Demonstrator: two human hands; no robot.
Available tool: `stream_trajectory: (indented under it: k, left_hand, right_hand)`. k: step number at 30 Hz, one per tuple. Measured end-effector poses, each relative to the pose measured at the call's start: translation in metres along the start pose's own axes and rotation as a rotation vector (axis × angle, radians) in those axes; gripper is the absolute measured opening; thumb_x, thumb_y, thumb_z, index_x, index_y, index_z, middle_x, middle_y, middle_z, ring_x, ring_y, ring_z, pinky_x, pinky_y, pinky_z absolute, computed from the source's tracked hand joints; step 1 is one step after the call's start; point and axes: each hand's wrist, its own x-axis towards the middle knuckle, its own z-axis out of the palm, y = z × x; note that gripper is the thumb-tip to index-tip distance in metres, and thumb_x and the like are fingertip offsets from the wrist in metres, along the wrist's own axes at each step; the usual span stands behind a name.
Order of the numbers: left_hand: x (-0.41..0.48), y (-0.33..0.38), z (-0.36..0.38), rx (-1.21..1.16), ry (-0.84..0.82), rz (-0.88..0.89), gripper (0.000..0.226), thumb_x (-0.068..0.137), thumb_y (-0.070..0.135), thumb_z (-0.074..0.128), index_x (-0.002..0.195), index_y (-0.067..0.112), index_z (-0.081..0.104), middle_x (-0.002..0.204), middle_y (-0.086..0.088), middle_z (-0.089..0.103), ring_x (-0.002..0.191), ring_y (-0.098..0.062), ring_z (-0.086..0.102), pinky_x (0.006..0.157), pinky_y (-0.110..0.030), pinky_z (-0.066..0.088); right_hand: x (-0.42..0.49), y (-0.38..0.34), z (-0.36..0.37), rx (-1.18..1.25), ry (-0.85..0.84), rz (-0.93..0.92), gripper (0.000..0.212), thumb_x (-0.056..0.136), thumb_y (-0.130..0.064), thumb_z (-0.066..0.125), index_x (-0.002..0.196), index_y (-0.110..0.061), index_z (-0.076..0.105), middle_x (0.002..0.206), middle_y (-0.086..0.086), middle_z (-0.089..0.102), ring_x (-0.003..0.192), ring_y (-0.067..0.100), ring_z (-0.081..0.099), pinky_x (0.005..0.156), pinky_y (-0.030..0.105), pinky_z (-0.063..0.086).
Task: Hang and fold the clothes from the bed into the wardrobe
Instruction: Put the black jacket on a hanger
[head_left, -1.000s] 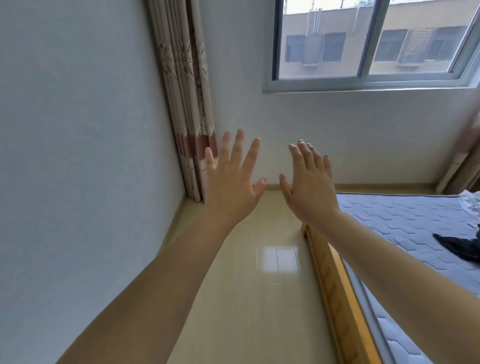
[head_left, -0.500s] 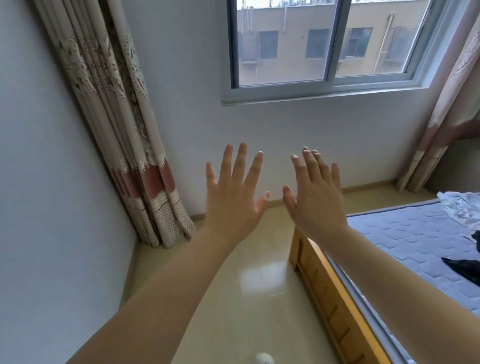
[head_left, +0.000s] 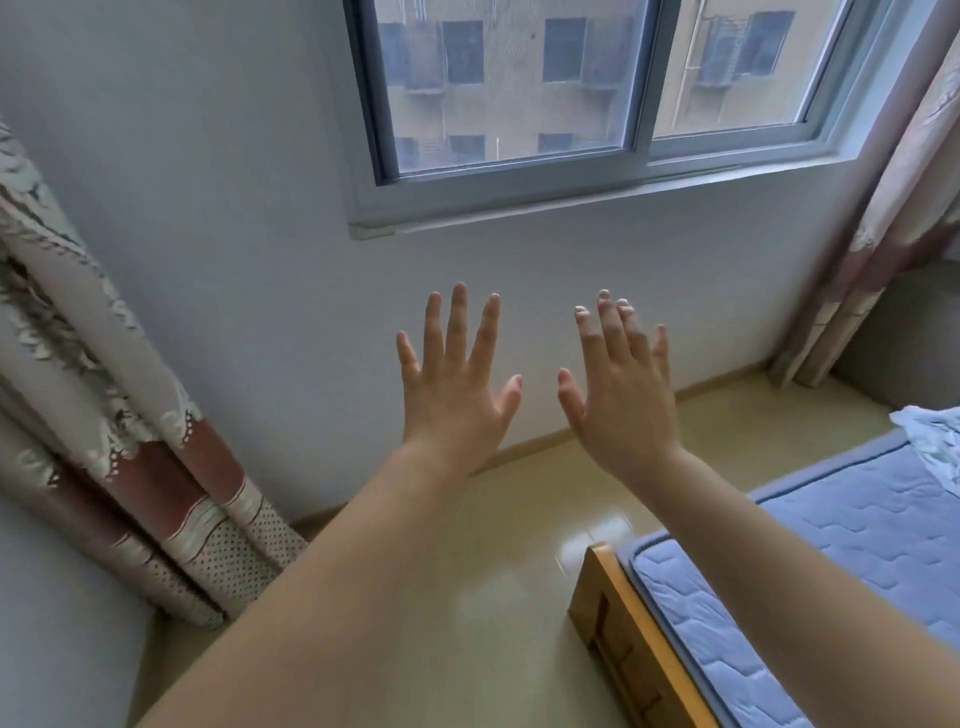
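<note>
Two hands are raised in front of the person, backs toward the camera, against the pale wall (head_left: 234, 260) under the window (head_left: 519, 88). The left hand (head_left: 457, 395) and the right hand (head_left: 621, 400) are near each other but apart. Their fingers (head_left: 458, 322) are straight and spread and hold nothing. The pose looks like a deliberate showing of empty hands before work starts, not a reach, since nothing lies within their grasp.

The bed (head_left: 831, 545) sits to the lower right, its blue quilted mattress in a wooden frame (head_left: 618, 623). At the far right edge a crumpled white piece (head_left: 930, 441) rests on the mattress. It is probably one of the clothes to be put away, though the frame cuts it off and I cannot tell what garment it is. It lies well apart from both hands.

No wardrobe is in view. Patterned curtains hang at the left (head_left: 130, 467) and at the right (head_left: 883, 234) of the window, above a glossy floor (head_left: 467, 597).

By my judgement the task has not begun. The next move calls for turning right toward the bed to pick up a garment.
</note>
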Motion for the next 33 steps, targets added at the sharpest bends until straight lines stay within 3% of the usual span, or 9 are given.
stream_trajectory:
  k: [3,9,14,20,29,33]
  left_hand:
    - [0.077,-0.016,0.044,-0.018,-0.023,0.064,0.083,0.095,0.059,0.026,0.14,0.029,-0.037,0.149,-0.002,-0.042,0.139,-0.026,-0.035,0.112,-0.055,-0.015]
    - [0.26,-0.037,0.131,-0.094,-0.055,0.227,0.081,0.096,0.053,0.035,0.148,0.031,-0.023,0.154,0.0,-0.033,0.141,-0.024,-0.031,0.111,-0.054,-0.016]
    - [0.405,-0.013,0.187,-0.125,-0.082,0.413,0.079,0.095,0.052,0.036,0.15,0.03,-0.015,0.157,-0.001,-0.025,0.144,-0.024,-0.026,0.112,-0.054,-0.013]
    - [0.517,0.093,0.259,-0.238,-0.127,0.654,0.078,0.094,0.053,0.04,0.152,0.032,-0.008,0.16,-0.003,-0.016,0.146,-0.025,-0.019,0.114,-0.056,-0.006]
    - [0.66,0.313,0.366,-0.233,-0.137,0.938,0.077,0.094,0.055,0.039,0.152,0.033,-0.007,0.16,-0.002,-0.012,0.147,-0.027,-0.014,0.115,-0.057,0.001]
    - [0.696,0.408,0.407,-0.234,-0.21,1.04,0.077,0.095,0.054,0.04,0.152,0.031,-0.005,0.161,-0.001,-0.011,0.147,-0.026,-0.014,0.115,-0.056,0.0]
  right_hand:
    - [0.06,0.015,0.059,-0.005,0.006,0.047,0.064,0.091,-0.044,0.029,0.144,-0.009,0.033,0.151,0.017,0.032,0.141,0.035,0.028,0.112,0.054,0.015]
    - [0.192,0.058,0.175,-0.029,-0.003,0.213,0.063,0.091,-0.042,0.027,0.144,-0.008,0.033,0.152,0.017,0.028,0.143,0.033,0.022,0.114,0.055,0.012]
    - [0.284,0.124,0.232,-0.097,0.023,0.405,0.062,0.091,-0.04,0.029,0.141,-0.005,0.04,0.15,0.02,0.034,0.14,0.036,0.029,0.112,0.058,0.017]
    - [0.323,0.242,0.275,-0.251,0.053,0.585,0.058,0.087,-0.036,0.036,0.132,-0.001,0.049,0.141,0.024,0.044,0.131,0.04,0.042,0.102,0.064,0.031]
    - [0.344,0.483,0.335,-0.316,0.0,0.831,0.061,0.087,-0.038,0.033,0.136,-0.004,0.045,0.147,0.02,0.038,0.135,0.037,0.036,0.107,0.062,0.025]
    - [0.337,0.58,0.354,-0.33,-0.01,0.97,0.055,0.087,-0.028,0.053,0.136,-0.003,0.045,0.147,0.022,0.037,0.135,0.039,0.037,0.107,0.062,0.025]
